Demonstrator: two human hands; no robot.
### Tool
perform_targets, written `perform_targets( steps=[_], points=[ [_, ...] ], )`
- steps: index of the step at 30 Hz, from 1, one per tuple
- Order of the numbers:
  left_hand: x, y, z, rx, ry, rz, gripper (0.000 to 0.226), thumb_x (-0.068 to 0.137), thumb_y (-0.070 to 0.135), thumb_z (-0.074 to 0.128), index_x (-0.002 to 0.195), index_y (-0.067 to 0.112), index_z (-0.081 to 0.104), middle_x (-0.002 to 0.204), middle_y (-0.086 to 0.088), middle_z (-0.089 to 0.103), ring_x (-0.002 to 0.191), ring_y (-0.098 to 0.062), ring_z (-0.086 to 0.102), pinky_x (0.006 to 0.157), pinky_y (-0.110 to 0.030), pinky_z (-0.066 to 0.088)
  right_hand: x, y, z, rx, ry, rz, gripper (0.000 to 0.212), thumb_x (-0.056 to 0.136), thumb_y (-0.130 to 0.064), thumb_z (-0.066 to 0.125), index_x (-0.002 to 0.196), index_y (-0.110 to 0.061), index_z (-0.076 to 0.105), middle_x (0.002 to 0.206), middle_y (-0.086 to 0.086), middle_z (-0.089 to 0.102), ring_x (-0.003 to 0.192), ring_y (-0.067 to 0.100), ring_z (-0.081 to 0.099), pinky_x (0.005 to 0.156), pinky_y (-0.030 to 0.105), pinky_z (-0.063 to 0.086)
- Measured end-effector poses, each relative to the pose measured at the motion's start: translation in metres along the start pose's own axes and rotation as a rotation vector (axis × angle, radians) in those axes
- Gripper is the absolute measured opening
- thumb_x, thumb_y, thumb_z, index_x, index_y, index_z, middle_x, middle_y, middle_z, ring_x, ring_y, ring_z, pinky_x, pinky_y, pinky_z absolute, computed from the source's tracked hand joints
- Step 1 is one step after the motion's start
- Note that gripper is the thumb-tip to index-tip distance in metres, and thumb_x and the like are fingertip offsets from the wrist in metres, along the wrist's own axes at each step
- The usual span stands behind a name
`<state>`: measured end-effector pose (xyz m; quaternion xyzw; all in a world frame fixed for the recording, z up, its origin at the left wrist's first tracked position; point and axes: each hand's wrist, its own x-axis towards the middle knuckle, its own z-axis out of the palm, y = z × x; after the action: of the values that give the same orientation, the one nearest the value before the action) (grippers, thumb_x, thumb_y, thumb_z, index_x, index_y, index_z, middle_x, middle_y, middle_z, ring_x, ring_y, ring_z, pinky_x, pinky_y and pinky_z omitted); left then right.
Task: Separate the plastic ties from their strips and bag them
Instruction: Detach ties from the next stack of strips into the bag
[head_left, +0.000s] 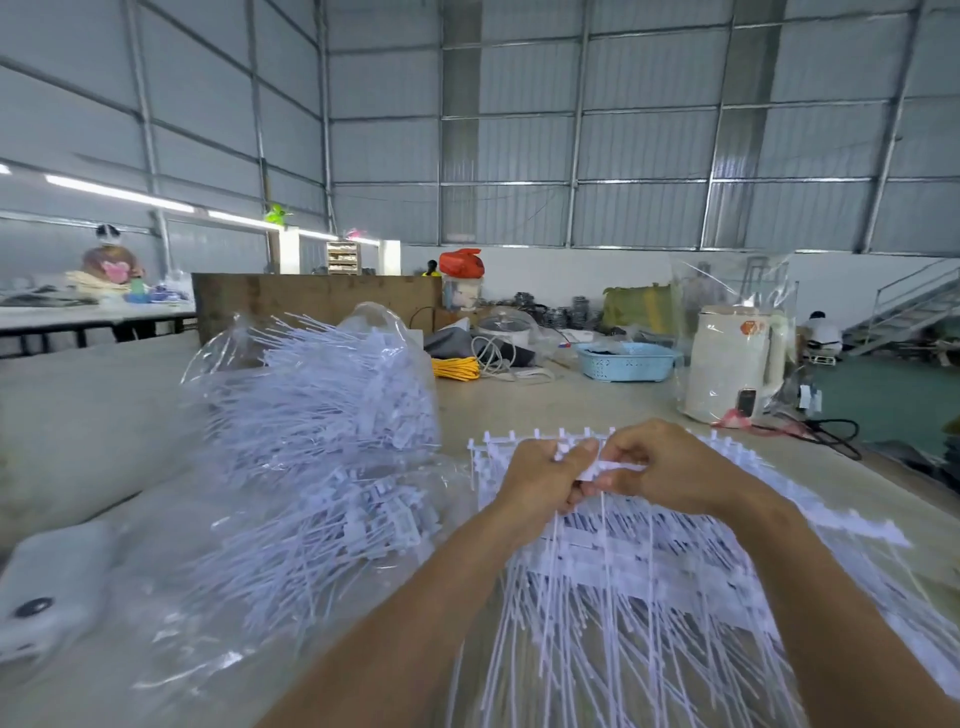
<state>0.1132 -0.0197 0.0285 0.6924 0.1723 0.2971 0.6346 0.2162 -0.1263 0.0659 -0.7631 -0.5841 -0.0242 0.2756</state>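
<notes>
Both hands meet over the counter (597, 395). The left hand (540, 480) and right hand (670, 467) are each pinched on a white tie (610, 467), held at its head end between them. Below the hands lies a pile of strips (649, 571) with ties attached. Left of it, a clear bag (322, 395) holds loose ties. A kettle (732, 364) stands well behind.

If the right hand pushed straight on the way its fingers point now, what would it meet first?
The right hand points left across the strip of ties, so it would most likely meet the left hand first. Their fingertips look nearly touching around the same tie, though depth is unclear.
</notes>
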Motion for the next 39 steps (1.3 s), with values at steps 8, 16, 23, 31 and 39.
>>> perform_targets(
  steps=[8,16,23,31,39],
  points=[
    [0.004,0.009,-0.009,0.169,-0.02,-0.22,0.035,0.096,0.03,0.055,0.065,0.015,0.048,0.036,0.005,0.045,0.027,-0.005,0.033,0.032,-0.016,0.024,0.001,-0.019,0.0,-0.256,0.015,-0.006,0.029,0.074,-0.029,0.076,0.058,-0.032,0.052,0.055,-0.012,0.05,0.056,0.005,0.044,0.057,0.027,0.035],
    [0.002,0.055,-0.052,-0.492,-0.367,-0.452,0.047,0.096,0.023,0.047,0.051,0.009,0.051,0.035,0.006,0.04,0.023,-0.001,0.032,0.025,-0.016,0.027,-0.007,-0.015,-0.025,-0.134,0.343,-0.042,0.021,0.079,-0.018,0.073,0.069,-0.03,0.06,0.066,-0.007,0.063,0.066,0.019,0.057,0.064,0.032,0.045],
    [0.005,0.053,-0.155,0.768,0.276,-0.048,0.039,0.088,0.031,0.066,0.064,0.006,0.05,0.031,0.005,0.049,0.027,-0.002,0.043,0.033,-0.014,0.031,-0.005,-0.012,-0.03,0.024,0.285,0.003,0.014,0.078,-0.022,0.074,0.07,-0.028,0.064,0.065,-0.006,0.063,0.068,0.023,0.06,0.065,0.031,0.045],
    [0.012,0.021,-0.179,1.285,0.122,-0.382,0.054,0.074,0.052,0.074,0.072,0.007,0.045,0.072,-0.004,0.054,0.068,-0.019,0.06,0.073,-0.03,0.048,-0.004,-0.016,-0.021,0.054,0.135,0.047,0.01,0.08,-0.03,0.072,0.075,-0.031,0.064,0.062,-0.006,0.062,0.054,0.013,0.059,0.059,0.027,0.049],
    [0.014,0.047,-0.122,1.177,0.152,0.004,0.046,0.087,0.049,0.06,0.061,0.012,0.051,0.073,-0.009,0.058,0.068,-0.015,0.053,0.061,-0.024,0.037,0.0,-0.005,-0.009,0.097,-0.071,0.073,0.03,0.076,-0.004,0.073,0.104,-0.011,0.064,0.094,0.008,0.061,0.085,0.025,0.06,0.082,0.039,0.051]
  ],
)
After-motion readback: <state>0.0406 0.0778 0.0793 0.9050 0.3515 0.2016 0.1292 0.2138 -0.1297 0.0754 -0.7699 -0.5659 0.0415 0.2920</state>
